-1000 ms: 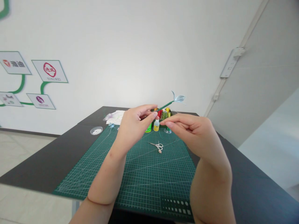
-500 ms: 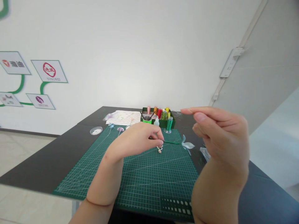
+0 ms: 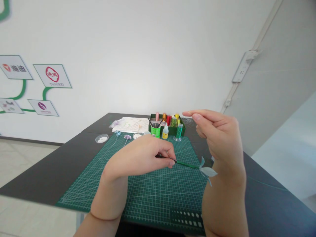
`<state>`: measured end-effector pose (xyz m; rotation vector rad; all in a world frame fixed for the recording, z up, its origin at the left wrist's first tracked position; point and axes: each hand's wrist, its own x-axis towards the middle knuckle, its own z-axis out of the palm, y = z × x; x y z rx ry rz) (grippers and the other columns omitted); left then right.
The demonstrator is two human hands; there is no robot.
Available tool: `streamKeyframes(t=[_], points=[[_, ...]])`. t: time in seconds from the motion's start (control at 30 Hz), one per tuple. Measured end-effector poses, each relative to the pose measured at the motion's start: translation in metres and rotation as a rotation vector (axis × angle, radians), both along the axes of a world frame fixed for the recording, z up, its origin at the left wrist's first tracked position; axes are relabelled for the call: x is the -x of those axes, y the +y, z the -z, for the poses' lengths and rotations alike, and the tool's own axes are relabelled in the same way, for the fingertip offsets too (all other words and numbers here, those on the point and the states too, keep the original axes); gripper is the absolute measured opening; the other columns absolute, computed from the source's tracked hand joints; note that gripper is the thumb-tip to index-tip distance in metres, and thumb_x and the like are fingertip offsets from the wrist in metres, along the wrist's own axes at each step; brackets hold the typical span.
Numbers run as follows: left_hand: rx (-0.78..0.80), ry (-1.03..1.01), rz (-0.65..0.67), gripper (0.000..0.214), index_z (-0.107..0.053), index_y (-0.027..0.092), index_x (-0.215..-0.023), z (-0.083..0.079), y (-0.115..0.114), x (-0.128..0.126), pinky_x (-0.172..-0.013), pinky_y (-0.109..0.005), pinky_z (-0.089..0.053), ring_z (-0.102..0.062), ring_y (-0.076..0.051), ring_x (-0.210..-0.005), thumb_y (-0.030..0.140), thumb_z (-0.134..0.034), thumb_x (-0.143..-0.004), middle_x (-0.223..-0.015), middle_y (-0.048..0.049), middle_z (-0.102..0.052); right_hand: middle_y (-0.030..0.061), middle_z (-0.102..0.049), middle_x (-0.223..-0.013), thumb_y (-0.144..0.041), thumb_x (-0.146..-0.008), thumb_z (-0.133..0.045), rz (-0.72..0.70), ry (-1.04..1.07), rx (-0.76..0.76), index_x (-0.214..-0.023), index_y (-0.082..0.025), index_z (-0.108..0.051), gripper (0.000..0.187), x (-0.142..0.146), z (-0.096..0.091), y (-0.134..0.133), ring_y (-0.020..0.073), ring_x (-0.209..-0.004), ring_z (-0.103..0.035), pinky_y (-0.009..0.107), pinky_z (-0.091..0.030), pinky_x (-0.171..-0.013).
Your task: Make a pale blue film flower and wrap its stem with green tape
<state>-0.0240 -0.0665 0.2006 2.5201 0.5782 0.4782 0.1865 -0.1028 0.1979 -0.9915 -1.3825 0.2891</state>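
Observation:
My left hand (image 3: pixel 144 156) pinches the stem of a pale blue artificial flower (image 3: pixel 208 171) between thumb and fingers. Green wrapping (image 3: pixel 186 164) covers the stem near the blossom, while its other end is dark and runs back under my palm. The petals point right, in front of my right forearm. Raised above and to the right of the blossom, my right hand (image 3: pixel 221 140) is closed, thumb against index finger. Whatever it pinches is too fine to make out. A spool of green thread (image 3: pixel 179 131) stands on the mat's far edge, beyond both hands.
A green cutting mat (image 3: pixel 158 194) covers much of the black table (image 3: pixel 56 161). Toward the back are a green box (image 3: pixel 184 131) of thread spools, a glue bottle (image 3: pixel 165 132), a green cup (image 3: pixel 155 132) with brushes, a small dish (image 3: pixel 101 138) and a purple flower (image 3: pixel 127 137).
The flower and my left hand have come nearer and lower, with the blossom shifting right. My right hand has moved left and slightly up, still pinched.

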Motion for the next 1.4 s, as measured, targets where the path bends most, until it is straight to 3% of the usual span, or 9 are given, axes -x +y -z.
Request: streamKeyframes(t=[0.3,0.63,0.73,0.83,1.0,1.17,1.3,1.4], points=[[-0.075,0.041,0.027,0.013,-0.075,0.022,-0.084,-0.006,-0.004,0.008,-0.061,-0.020,-0.041,-0.066,-0.009,-0.066,0.022,-0.066,-0.092,-0.077,0.0061,-0.076,-0.0044,-0.042,-0.043,-0.031,-0.091,-0.068,0.019,0.020,-0.013,-0.097,-0.026,-0.082,0.017,0.001,0.001,0.004,0.0197,-0.061,-0.064,0.031,-0.049,-0.054],[-0.116,0.038,0.026,0.012,-0.077,0.023,-0.089,-0.007,-0.005,0.012,-0.061,-0.019,-0.041,-0.066,-0.008,-0.066,0.025,-0.066,-0.094,-0.079,0.0065,-0.077,-0.0071,-0.036,-0.041,-0.030,-0.090,-0.068,0.030,0.022,-0.002,-0.099,-0.024,-0.082,0.017,0.001,0.001,0.006,0.0162,-0.054,-0.058,0.028,-0.048,-0.054],[-0.136,-0.017,0.007,0.010,-0.077,0.024,-0.091,-0.008,-0.009,0.015,-0.062,-0.019,-0.043,-0.066,-0.008,-0.066,0.025,-0.068,-0.093,-0.080,0.0067,-0.078,-0.0062,-0.040,-0.042,-0.031,-0.090,-0.068,0.021,0.022,0.019,-0.099,-0.024,-0.082,0.017,0.000,-0.001,0.006,0.0175,-0.057,-0.061,0.030,-0.050,-0.056],[-0.165,-0.102,0.008,0.008,-0.077,0.025,-0.093,-0.009,-0.017,0.019,-0.065,-0.018,-0.045,-0.068,-0.008,-0.068,0.025,-0.069,-0.093,-0.083,0.0077,-0.079,-0.0018,-0.055,-0.050,-0.034,-0.091,-0.067,-0.007,0.001,0.068,-0.099,-0.024,-0.082,0.019,-0.001,-0.003,0.006,0.0204,-0.067,-0.067,0.032,-0.053,-0.061],[-0.345,-0.247,-0.122,0.007,-0.075,0.028,-0.093,-0.007,-0.028,0.022,-0.062,-0.019,-0.046,-0.067,-0.008,-0.061,0.027,-0.068,-0.092,-0.075,0.0086,-0.076,0.0046,-0.078,-0.088,-0.030,-0.091,-0.063,-0.043,-0.272,0.220,-0.092,-0.024,-0.082,0.020,-0.005,-0.003,0.014,0.0234,-0.093,-0.071,0.035,-0.055,-0.080],[-0.434,-0.450,-0.308,0.007,-0.074,0.028,-0.092,-0.007,-0.029,0.017,-0.059,-0.021,-0.049,-0.065,-0.010,-0.061,0.027,-0.068,-0.091,-0.079,0.0062,-0.077,0.0052,-0.079,-0.090,-0.039,-0.093,-0.060,-0.079,-0.419,0.300,-0.096,-0.024,-0.082,0.027,-0.011,0.003,0.023,0.0230,-0.082,-0.069,0.035,-0.053,-0.070],[-0.437,-0.596,-0.416,0.005,-0.073,0.027,-0.087,-0.007,-0.022,0.013,-0.058,-0.023,-0.050,-0.062,-0.011,-0.058,0.023,-0.070,-0.088,-0.078,0.0052,-0.076,0.0033,-0.078,-0.088,-0.040,-0.094,-0.061,-0.154,-0.474,0.260,-0.098,-0.026,-0.081,0.025,-0.013,0.006,0.021,0.0232,-0.088,-0.068,0.035,-0.054,-0.074],[-0.424,-0.671,-0.467,0.003,-0.072,0.025,-0.084,-0.006,-0.017,0.012,-0.055,-0.023,-0.050,-0.058,-0.009,-0.053,0.022,-0.073,-0.085,-0.075,0.0050,-0.075,0.0025,-0.077,-0.082,-0.039,-0.096,-0.058,-0.176,-0.515,0.310,-0.097,-0.025,-0.082,0.028,-0.011,0.004,0.015,0.0213,-0.082,-0.069,0.033,-0.054,-0.071]])
